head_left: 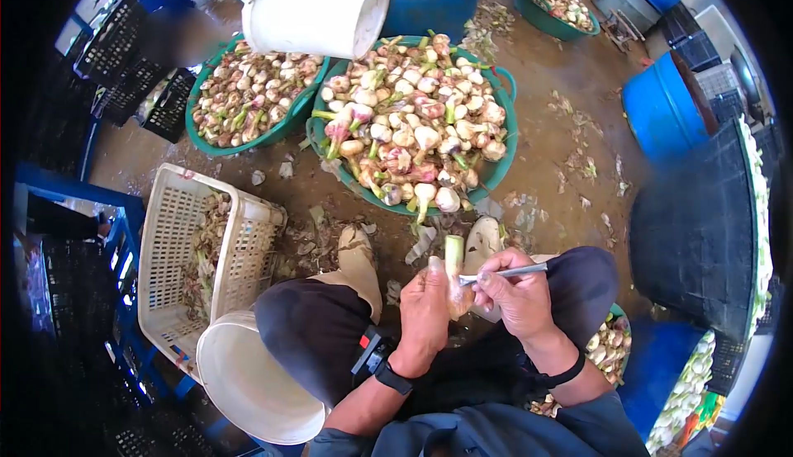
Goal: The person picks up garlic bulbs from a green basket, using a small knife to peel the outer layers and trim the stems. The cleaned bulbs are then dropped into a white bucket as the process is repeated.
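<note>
Your left hand point(424, 312) grips the garlic point(458, 298) between your knees point(297, 337), stem point(453, 250) pointing away from you, while your right hand point(519, 298) holds the knife point(529, 269) crosswise at the stem's base.

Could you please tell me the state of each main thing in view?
Left hand, holding garlic bulb
Right hand, gripping metal tool
Garlic bulb, stem attached
Metal tool, against garlic bulb
Central green tub, heaped full
Left green tub, heaped full
Upper white bucket, lying sideways
Lower white bucket, open
White crate, partly filled
</note>
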The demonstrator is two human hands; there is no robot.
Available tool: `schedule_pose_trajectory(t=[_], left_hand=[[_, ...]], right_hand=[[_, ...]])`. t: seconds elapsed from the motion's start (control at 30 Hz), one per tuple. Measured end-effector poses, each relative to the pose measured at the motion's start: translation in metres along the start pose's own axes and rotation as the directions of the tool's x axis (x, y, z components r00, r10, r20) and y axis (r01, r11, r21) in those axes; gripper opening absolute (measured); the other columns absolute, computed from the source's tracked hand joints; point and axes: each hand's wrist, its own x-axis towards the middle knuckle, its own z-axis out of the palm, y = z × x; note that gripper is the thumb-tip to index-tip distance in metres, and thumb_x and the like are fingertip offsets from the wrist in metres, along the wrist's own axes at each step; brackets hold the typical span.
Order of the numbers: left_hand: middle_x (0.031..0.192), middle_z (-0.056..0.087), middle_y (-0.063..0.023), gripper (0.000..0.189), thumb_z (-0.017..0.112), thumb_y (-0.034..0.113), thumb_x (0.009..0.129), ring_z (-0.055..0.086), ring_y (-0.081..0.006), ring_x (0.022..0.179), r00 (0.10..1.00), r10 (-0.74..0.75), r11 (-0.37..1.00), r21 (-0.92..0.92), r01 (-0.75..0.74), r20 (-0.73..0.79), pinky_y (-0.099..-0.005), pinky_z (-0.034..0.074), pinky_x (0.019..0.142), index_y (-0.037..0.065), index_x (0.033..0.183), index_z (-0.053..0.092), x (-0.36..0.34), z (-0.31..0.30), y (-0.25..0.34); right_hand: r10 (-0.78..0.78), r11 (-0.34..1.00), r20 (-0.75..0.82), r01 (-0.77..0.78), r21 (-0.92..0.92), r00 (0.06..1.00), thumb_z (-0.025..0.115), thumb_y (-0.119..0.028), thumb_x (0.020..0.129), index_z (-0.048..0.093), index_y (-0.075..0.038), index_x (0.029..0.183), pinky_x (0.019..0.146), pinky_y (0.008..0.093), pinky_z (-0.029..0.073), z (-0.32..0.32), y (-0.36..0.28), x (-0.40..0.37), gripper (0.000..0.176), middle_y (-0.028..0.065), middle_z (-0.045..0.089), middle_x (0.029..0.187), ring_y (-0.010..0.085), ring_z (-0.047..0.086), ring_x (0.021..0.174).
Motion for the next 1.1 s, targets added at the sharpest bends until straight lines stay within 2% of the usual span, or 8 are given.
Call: schedule_pose_trajectory(t=[0.27, 0.47, 0.7, 0.87, 0.93, 1.0, 1.03, 1.1], left_hand=[[0.069, 0.056, 0.0007, 0.037, 0.050, 0.032, 0.096, 0.046, -0.0055, 0.063, 0.994, 0.079, 0.961, 0.270, -0.056, -0.072, -0.0258, 0.042, 0.054, 0.000, 0.080, 0.060, 0.011, -0.013, -0.024], [0.075, 0.059, -0.0014, 0.031, 0.052, 0.027, 0.096, 0.048, -0.0079, 0.068, 0.982, -0.185, 0.981, 0.068, 0.183, 0.025, -0.0250, 0.042, 0.059, -0.001, 0.085, 0.062, 0.003, -0.003, 0.002], [0.073, 0.064, -0.0066, 0.033, 0.052, 0.032, 0.094, 0.056, -0.0152, 0.063, 0.979, -0.132, 0.987, 0.067, 0.144, -0.155, -0.0324, 0.046, 0.052, 0.003, 0.085, 0.066, -0.003, 0.015, 0.001], [0.082, 0.066, -0.0120, 0.029, 0.043, 0.023, 0.097, 0.063, -0.0242, 0.069, 0.997, -0.073, 0.877, -0.478, 0.054, -0.023, -0.0390, 0.050, 0.061, 0.004, 0.104, 0.064, 0.005, 0.002, 0.036], [0.080, 0.065, -0.0155, 0.032, 0.038, 0.024, 0.097, 0.062, -0.0280, 0.067, 0.972, 0.150, 0.886, 0.461, -0.050, -0.182, -0.0419, 0.049, 0.062, 0.004, 0.109, 0.061, -0.024, 0.011, 0.079], [0.074, 0.062, -0.0187, 0.037, 0.040, 0.031, 0.095, 0.061, -0.0295, 0.064, 0.554, 0.823, 0.242, 0.802, -0.545, 0.128, -0.0435, 0.047, 0.059, 0.002, 0.098, 0.063, 0.026, -0.004, -0.003], [0.065, 0.059, -0.0185, 0.044, 0.046, 0.039, 0.092, 0.056, -0.0241, 0.057, 0.822, 0.562, 0.568, 0.681, -0.463, 0.091, -0.0423, 0.042, 0.053, 0.000, 0.080, 0.063, 0.010, 0.002, 0.017], [0.060, 0.055, -0.0177, 0.049, 0.048, 0.042, 0.090, 0.051, -0.0206, 0.055, 0.924, 0.381, 0.738, 0.599, -0.311, 0.010, -0.0420, 0.039, 0.050, -0.001, 0.072, 0.061, -0.002, 0.004, 0.013]], right_hand=[[0.041, 0.998, 0.010, -0.041, -0.043, 0.999, 0.061, -0.007, 0.085, 0.056, -0.003, 0.084, 0.043, 0.0209, 0.040, -0.004, 0.012, 0.004, 0.007, 0.0054, 0.059, 0.065, 0.0080, 0.051, 0.049], [-0.035, 0.999, -0.064, 0.032, -0.039, 0.997, 0.057, -0.007, 0.085, 0.049, -0.008, 0.090, 0.035, 0.0206, 0.037, -0.020, 0.029, 0.007, 0.009, 0.0012, 0.051, 0.066, 0.0071, 0.047, 0.045], [-0.061, 0.996, 0.055, 0.064, -0.057, 0.997, 0.054, -0.001, 0.086, 0.057, 0.000, 0.089, 0.054, 0.0247, 0.046, -0.010, -0.017, -0.011, 0.004, 0.0084, 0.060, 0.077, 0.0143, 0.055, 0.062], [0.044, 0.985, -0.267, -0.086, -0.149, 0.963, 0.055, 0.000, 0.082, 0.055, 0.000, 0.086, 0.055, 0.0255, 0.047, -0.053, -0.022, -0.007, 0.004, 0.0102, 0.059, 0.073, 0.0147, 0.055, 0.060], [-0.024, 0.946, -0.093, -0.008, -0.324, 0.995, 0.055, -0.003, 0.084, 0.057, 0.000, 0.084, 0.059, 0.0283, 0.046, -0.056, -0.010, -0.008, 0.003, 0.0094, 0.060, 0.077, 0.0152, 0.054, 0.062], [-0.112, 0.946, -0.057, 0.089, -0.312, 0.992, 0.052, -0.005, 0.087, 0.059, 0.001, 0.087, 0.062, 0.0276, 0.045, -0.031, -0.012, -0.006, 0.009, 0.0073, 0.059, 0.081, 0.0150, 0.053, 0.069], [-0.105, 0.942, -0.028, 0.091, -0.322, 0.994, 0.051, -0.007, 0.088, 0.059, 0.001, 0.089, 0.063, 0.0269, 0.044, -0.029, -0.014, -0.004, 0.011, 0.0066, 0.059, 0.082, 0.0145, 0.053, 0.071], [-0.082, 0.935, 0.029, 0.087, -0.344, 0.996, 0.050, -0.010, 0.091, 0.059, 0.002, 0.093, 0.065, 0.0255, 0.044, -0.027, -0.015, -0.005, 0.015, 0.0051, 0.058, 0.084, 0.0136, 0.052, 0.074]])
